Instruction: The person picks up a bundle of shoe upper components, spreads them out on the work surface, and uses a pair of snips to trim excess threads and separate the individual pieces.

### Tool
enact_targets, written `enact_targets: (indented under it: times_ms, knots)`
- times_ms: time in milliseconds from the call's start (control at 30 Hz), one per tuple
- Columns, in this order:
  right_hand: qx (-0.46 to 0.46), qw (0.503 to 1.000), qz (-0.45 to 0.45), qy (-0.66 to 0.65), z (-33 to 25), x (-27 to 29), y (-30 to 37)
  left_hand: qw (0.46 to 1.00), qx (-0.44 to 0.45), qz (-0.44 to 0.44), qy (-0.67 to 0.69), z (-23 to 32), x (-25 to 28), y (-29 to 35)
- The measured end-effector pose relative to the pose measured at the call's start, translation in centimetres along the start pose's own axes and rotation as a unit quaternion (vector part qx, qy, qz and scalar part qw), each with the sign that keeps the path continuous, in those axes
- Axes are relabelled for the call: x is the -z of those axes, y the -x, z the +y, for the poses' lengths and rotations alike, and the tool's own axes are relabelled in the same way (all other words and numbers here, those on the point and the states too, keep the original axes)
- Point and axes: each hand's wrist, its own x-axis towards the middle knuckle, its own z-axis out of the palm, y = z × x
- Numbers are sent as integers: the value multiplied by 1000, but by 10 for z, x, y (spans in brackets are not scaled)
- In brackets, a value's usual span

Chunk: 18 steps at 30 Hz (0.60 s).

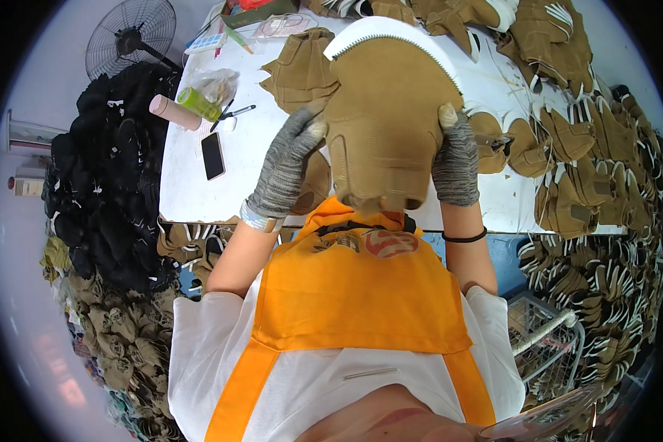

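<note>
I hold a tan suede work glove (pixel 383 118) with a white ribbed cuff up in front of me over the white table (pixel 191 191). My left hand (pixel 287 158), in a grey knit glove, grips its left edge with the thumb on the front. My right hand (pixel 455 155), also in a grey knit glove, grips its right edge. The fingers of the tan glove point down toward my orange apron (pixel 361 295). A stack of similar tan gloves (pixel 298 70) lies on the table just behind my left hand.
A phone (pixel 213 155), a pink roll (pixel 173 112), a green bottle (pixel 197 103), a plastic bag and pens lie on the table's left. Heaps of tan gloves (pixel 589 169) cover the right side and floor. Black gloves (pixel 107 177) pile at left by a fan (pixel 130 35). A wire basket (pixel 545 331) stands at lower right.
</note>
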Motion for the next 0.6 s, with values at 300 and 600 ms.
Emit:
enact_targets:
  times_ms: [300, 600]
  knots:
    - [169, 977, 83, 104, -29, -9, 3, 993, 84, -51, -69, 1, -2, 33]
    - [269, 949, 93, 139, -26, -12, 0, 957, 192, 3, 217, 16, -9, 35]
